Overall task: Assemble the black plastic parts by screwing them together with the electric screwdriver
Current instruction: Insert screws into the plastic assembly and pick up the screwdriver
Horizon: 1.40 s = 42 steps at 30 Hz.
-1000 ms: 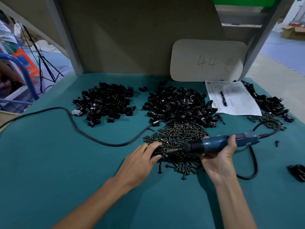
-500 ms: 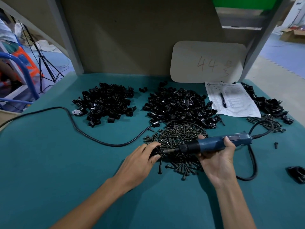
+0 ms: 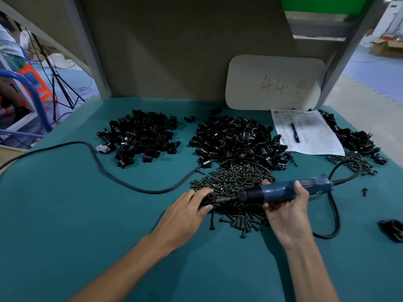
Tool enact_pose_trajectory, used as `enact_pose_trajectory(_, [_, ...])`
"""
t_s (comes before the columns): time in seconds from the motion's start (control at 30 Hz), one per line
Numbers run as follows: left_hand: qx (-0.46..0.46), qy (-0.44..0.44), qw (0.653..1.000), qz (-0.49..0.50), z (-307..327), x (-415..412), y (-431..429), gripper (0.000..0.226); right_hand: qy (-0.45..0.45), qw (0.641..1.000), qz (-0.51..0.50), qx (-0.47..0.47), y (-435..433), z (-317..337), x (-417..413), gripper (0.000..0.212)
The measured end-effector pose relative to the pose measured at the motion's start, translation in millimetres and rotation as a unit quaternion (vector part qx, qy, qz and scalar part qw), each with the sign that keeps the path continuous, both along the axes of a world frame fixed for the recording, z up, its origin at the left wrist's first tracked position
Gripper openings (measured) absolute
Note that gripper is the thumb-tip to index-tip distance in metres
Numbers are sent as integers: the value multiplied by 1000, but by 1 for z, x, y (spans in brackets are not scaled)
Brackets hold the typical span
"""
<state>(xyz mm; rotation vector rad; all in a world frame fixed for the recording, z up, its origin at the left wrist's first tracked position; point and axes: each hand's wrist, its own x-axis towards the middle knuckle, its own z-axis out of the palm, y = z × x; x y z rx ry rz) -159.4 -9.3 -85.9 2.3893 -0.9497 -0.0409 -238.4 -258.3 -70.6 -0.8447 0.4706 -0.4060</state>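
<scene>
My left hand (image 3: 187,209) grips a small black plastic part (image 3: 209,199) at the near left edge of the screw pile (image 3: 234,182). My right hand (image 3: 285,211) holds the blue electric screwdriver (image 3: 283,190) lying almost level, its bit pointing left into the black part. Two heaps of black plastic parts lie behind: one at the left (image 3: 141,136) and one in the middle (image 3: 236,140). Most of the held part is hidden by my fingers.
A black power cord (image 3: 104,168) snakes across the green table (image 3: 65,214) from the left; the screwdriver's own cable (image 3: 334,216) loops at the right. A paper sheet with a pen (image 3: 305,131), a third heap of parts (image 3: 353,138), more screws (image 3: 353,164) and a black piece (image 3: 392,231) lie right.
The screwdriver and my right hand have shifted a little to the left, bringing the bit closer into the part in my left hand. My left hand has stayed in place.
</scene>
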Motion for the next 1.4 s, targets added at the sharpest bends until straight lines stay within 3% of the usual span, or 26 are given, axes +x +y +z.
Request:
enact_pose_trajectory(1.3, [6, 23, 1000, 8, 4, -1, -1, 57, 8, 1000, 3, 24, 3, 3, -1, 38])
enact_pose_trajectory(1.4, [-6, 17, 1000, 3, 3, -2, -1, 54, 25, 1000, -5, -8, 3, 2, -1, 35])
